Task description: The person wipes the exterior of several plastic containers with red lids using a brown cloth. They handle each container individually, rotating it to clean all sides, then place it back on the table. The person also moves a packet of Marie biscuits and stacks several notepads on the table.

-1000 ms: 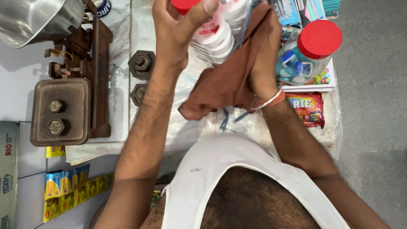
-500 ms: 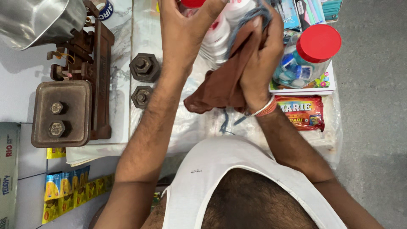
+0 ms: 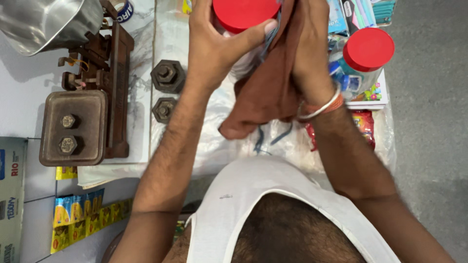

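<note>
Red-lidded jar (image 3: 243, 29) is being gripped at the top by the left hand (image 3: 219, 44), right of the iron scale (image 3: 85, 104), while the right hand (image 3: 312, 53) is pressing a brown cloth (image 3: 265, 92) against its side; wiping seems underway, how much remains unclear.

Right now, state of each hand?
Left hand: closed around the red-lidded jar.
Right hand: closed on the brown cloth, pressing it against the jar.
</note>
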